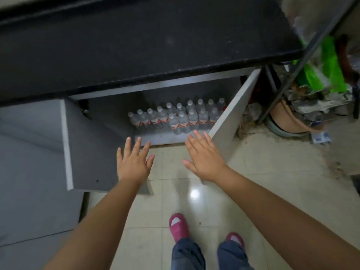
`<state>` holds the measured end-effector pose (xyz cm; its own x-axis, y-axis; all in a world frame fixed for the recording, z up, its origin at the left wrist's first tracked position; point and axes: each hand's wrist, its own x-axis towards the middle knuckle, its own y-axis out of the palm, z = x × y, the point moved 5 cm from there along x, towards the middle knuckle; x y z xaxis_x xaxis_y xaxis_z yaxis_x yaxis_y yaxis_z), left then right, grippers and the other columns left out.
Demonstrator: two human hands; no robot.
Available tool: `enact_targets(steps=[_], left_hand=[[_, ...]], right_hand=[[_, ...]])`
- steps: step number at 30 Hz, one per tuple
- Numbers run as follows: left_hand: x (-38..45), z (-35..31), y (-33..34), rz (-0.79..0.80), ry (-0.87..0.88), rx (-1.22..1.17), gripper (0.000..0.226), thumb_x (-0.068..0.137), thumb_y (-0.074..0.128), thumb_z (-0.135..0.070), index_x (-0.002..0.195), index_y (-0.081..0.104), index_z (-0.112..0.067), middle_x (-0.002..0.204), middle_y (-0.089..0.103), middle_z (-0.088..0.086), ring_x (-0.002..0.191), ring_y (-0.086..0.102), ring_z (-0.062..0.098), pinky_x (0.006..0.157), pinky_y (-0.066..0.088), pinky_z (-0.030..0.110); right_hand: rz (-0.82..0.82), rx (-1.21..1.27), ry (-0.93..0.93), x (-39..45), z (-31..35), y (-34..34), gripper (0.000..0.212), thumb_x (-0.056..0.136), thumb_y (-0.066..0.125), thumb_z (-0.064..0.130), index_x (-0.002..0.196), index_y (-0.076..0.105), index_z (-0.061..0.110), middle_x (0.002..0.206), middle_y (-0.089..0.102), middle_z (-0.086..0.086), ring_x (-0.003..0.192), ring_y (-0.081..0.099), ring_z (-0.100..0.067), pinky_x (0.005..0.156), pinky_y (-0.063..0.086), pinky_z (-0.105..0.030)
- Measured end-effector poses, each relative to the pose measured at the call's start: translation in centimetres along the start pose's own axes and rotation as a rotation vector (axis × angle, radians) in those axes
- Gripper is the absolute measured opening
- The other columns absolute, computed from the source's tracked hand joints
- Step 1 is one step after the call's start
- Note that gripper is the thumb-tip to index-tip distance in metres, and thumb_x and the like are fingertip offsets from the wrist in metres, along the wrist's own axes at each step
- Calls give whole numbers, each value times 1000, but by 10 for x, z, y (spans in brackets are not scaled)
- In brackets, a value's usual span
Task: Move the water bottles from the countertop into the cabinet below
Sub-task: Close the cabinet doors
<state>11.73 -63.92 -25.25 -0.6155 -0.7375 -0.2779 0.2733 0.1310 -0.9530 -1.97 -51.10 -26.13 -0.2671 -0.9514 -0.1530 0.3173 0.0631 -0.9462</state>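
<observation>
The task looks all but done: the water bottles (175, 116) stand in rows inside the open cabinet (109, 117), toward its right side, and the black bench (136, 45) above it shows none. The left hand (133, 162) and right hand (203, 158) hover flat, fingers spread, holding nothing, before the cabinet between its two swung-out doors, with free shelf left of the bottles

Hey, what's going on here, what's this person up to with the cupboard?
A person stands facing an open cabinet under a dark countertop. Water bottles stand in rows inside it, toward the right. Both doors are swung open. The left hand and right hand are stretched out in front of it, open and holding nothing. No bottles show on the visible part of the countertop.
</observation>
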Motion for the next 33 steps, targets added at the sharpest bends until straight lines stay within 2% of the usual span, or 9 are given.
enact_targets(steps=[6, 10, 15, 19, 23, 26, 29, 31, 33], left_hand=[[33, 140, -20, 24, -11, 85, 52, 97, 23, -45, 146, 9, -32, 159, 0, -3, 146, -10, 24, 119, 2, 44], [38, 189, 4, 165, 88, 81, 52, 98, 20, -46, 146, 8, -32, 159, 0, -2, 145, -12, 25, 119, -3, 43], [32, 179, 13, 13, 155, -172, 107, 60, -25, -80, 144, 17, -28, 147, -5, -8, 144, -10, 21, 117, -5, 48], [48, 134, -2, -11, 267, -257, 90, 69, -9, -72, 145, 13, -28, 157, -3, 3, 137, -20, 16, 115, -10, 47], [89, 85, -14, -64, 485, -192, 95, 65, -17, -78, 141, -4, -24, 151, -16, 3, 132, -27, 17, 115, -12, 43], [124, 63, -24, -245, 618, -168, 81, 81, 12, -59, 143, 13, -6, 155, 2, 14, 135, -31, 17, 113, -4, 39], [146, 53, -31, -550, 669, -62, 60, 88, 27, -44, 131, 28, -1, 154, -14, 11, 138, -33, 12, 113, 5, 39], [160, 47, -38, -624, 616, -64, 58, 89, 29, -39, 134, 21, -3, 154, -23, 8, 138, -33, 13, 116, -7, 33], [171, 40, -47, -687, 561, -43, 64, 96, 18, -41, 145, -8, -9, 148, -39, 1, 138, -34, 13, 115, -19, 33]], right_hand=[[-144, 39, 184, 66, 24, -2, 60, 95, 37, 44, 142, 32, 8, 150, 36, -9, 143, 22, -23, 119, -6, -41], [-159, -7, 242, 88, 33, -9, 60, 93, 35, 44, 138, 39, 5, 143, 45, -14, 139, 31, -26, 119, 4, -44], [-156, -43, 284, 96, 36, -6, 65, 88, 29, 43, 138, 39, 4, 145, 43, -14, 140, 28, -27, 119, 2, -43], [-122, -52, 281, 100, 36, -10, 67, 85, 28, 41, 142, 33, 7, 152, 32, -10, 145, 18, -24, 117, -6, -40], [-25, -142, 124, 117, 32, -13, 68, 88, 47, 29, 147, 19, 9, 158, 13, -8, 147, 3, -23, 112, -16, -35], [-33, -301, 33, 136, 25, -22, 79, 70, 67, 5, 140, 32, -3, 150, 32, -21, 141, 26, -37, 113, 7, -46], [-198, -377, 18, 152, 23, -30, 79, 41, 86, 3, 115, 61, -7, 122, 64, -22, 112, 61, -40, 91, 44, -56], [-217, -370, 48, 164, 20, -32, 77, 40, 87, 6, 113, 64, -5, 120, 66, -20, 110, 63, -38, 85, 50, -57], [-241, -374, 88, 171, 11, -37, 77, 37, 85, 0, 111, 65, -3, 119, 67, -18, 109, 63, -36, 82, 52, -55]])
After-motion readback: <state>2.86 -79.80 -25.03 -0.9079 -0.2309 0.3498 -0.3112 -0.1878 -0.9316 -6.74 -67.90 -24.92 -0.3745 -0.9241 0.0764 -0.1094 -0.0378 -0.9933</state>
